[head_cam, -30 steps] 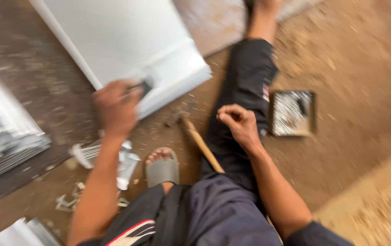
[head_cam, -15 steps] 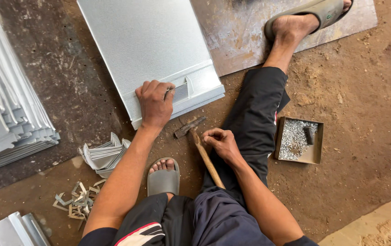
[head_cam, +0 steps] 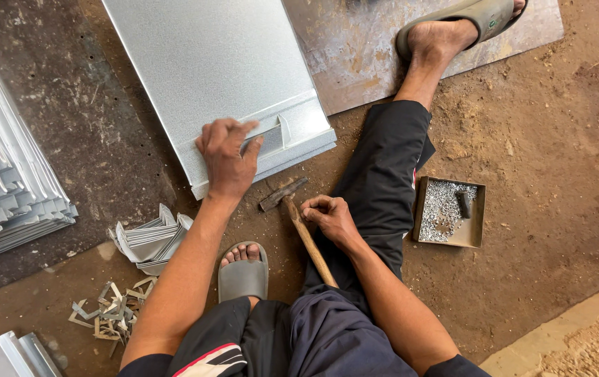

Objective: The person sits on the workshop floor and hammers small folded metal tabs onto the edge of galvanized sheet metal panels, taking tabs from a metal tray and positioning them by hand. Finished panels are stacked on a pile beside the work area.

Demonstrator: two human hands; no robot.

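I sit on the dirt floor with a grey sheet-metal panel (head_cam: pixel 216 70) in front of me. My left hand (head_cam: pixel 227 158) presses on the panel's folded near edge, fingers on a small raised tab. My right hand (head_cam: pixel 329 218) is wrapped around the wooden handle of a hammer (head_cam: pixel 292 209), whose metal head rests on the ground just below the panel's edge. My right leg stretches forward past the panel; my left foot in a grey sandal (head_cam: pixel 242 274) is tucked close.
A small cardboard box (head_cam: pixel 449 211) of tiny metal fasteners lies right of my leg. A stack of folded metal panels (head_cam: pixel 6 188) sits at left, bent metal brackets (head_cam: pixel 149 241) and scrap offcuts (head_cam: pixel 107 314) near my left arm. A rusty steel plate (head_cam: pixel 362 49) lies under my far foot.
The view has steadied from a blur. My left hand stays on the panel's edge. My right hand has settled onto the hammer handle, and the hammer head now rests on the ground.
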